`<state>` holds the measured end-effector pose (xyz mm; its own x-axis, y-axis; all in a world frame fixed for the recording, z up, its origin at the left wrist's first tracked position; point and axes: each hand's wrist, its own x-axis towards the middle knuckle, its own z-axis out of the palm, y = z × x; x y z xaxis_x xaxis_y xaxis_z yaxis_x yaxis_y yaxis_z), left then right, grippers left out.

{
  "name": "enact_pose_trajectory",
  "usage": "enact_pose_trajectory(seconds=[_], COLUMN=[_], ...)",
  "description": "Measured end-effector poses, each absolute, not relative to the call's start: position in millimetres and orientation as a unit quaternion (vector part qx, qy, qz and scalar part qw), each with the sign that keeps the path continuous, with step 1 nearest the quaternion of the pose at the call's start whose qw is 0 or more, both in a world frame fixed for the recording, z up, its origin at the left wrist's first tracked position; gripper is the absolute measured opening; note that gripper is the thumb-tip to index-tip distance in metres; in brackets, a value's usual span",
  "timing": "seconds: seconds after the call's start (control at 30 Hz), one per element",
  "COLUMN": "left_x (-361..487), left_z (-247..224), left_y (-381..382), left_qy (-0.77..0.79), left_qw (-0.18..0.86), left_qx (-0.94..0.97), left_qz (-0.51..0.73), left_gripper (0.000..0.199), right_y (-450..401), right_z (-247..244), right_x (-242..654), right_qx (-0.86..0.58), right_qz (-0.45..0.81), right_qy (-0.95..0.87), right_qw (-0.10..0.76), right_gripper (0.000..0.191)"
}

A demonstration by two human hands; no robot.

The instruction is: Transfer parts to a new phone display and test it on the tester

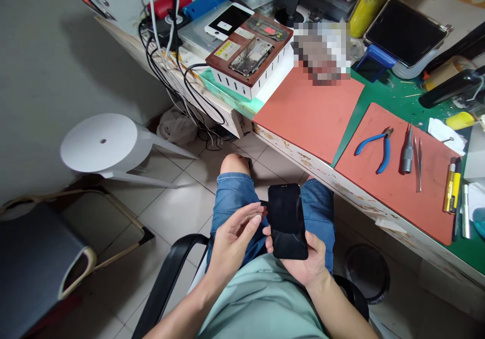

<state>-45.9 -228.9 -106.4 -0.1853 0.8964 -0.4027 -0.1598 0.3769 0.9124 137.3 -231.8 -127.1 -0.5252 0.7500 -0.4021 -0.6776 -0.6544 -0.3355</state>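
Note:
A black smartphone [288, 223] with a dark screen lies face up above my lap. My right hand [308, 265] is closed around its lower end, thumb on the right edge and fingertips showing at the left. My left hand [237, 233] is beside the phone's upper left edge, its fingers long and the thumb close to them. A small dark piece [264, 203] shows between those fingertips and the phone; its kind cannot be made out.
On the bench are orange mats [310, 111], blue-handled cutters [383, 149], a grey screwdriver [407, 152], tweezers [418, 164] and a brown-topped heating box [246, 51] bearing a phone part. A white stool [102, 142] stands left; cables [178, 76] hang over the bench edge.

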Motion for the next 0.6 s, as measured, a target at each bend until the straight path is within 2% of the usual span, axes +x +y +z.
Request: enact_pose_trajectory(seconds=[0.17,0.43,0.6], left_x=[-45.0,-45.7,-43.5], left_z=[-106.6,-103.0,-102.7], left_y=[-228.7,-227.8,-231.8], left_qy=[0.607,0.611,0.583], left_qw=[0.564,0.557,0.578], left_qx=[0.303,0.317,0.331], left_qz=[0.471,0.464,0.465], left_gripper=[0.041,0.036,0.043], right_y=[-231.3,-231.0,-239.0], right_z=[-127.2,-127.0,-130.6], right_x=[135.9,131.9,129.7], right_qx=[-0.275,-0.309,-0.460], right_qz=[0.869,0.832,0.694], right_qy=[-0.075,-0.151,-0.299], right_qw=[0.404,0.436,0.466], right_gripper=[0.071,0.057,0.061])
